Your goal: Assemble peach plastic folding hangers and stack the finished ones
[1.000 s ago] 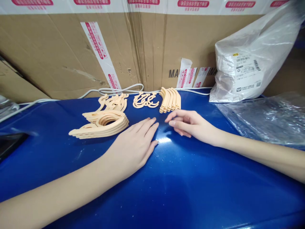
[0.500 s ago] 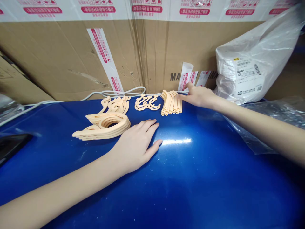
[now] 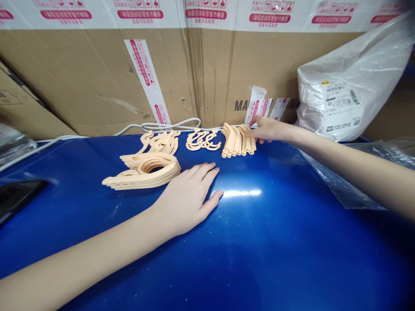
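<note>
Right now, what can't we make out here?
Head view:
Whether the right hand grips the curved pieces: its far fingers are partly hidden by the hand itself.
Palm of the left hand: hidden by its back.
Left part of the black slab: cut off by the left edge.
Contents of the bag: hidden by cloudy film.
Fine print on the label: too small.
Middle of the carton's lettering: covered by tape.

On the big carton [image 3: 214,65] I can read a black "MA", then "INA" past a gap where tape scraps [image 3: 256,108] cover letters. The wide tape [image 3: 207,21] repeats a red Chinese line, 请确认 to 签收, with small handling signs above. The bag [image 3: 378,65] wears a label [image 3: 343,106] with a barcode, its print too small for me.
</note>
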The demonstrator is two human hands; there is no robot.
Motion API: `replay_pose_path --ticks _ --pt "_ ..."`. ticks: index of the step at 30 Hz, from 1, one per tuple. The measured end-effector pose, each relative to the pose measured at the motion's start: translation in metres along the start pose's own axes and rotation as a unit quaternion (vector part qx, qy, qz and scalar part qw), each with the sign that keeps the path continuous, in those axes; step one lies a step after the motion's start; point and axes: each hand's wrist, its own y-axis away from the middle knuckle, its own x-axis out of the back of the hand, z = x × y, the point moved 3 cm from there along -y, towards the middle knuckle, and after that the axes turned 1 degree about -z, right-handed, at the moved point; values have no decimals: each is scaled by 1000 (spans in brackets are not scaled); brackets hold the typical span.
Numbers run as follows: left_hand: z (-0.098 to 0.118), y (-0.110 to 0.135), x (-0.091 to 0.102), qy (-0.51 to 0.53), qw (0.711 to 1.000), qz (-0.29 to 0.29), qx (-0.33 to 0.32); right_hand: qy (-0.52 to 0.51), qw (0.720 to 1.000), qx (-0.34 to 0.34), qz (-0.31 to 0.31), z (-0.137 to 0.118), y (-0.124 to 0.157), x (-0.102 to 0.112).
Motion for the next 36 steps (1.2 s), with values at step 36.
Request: replay_pose_path --ticks 36 --pt "5 30 13 225 974 -26 -7 -51 911 404 -67 -45 159 -62"
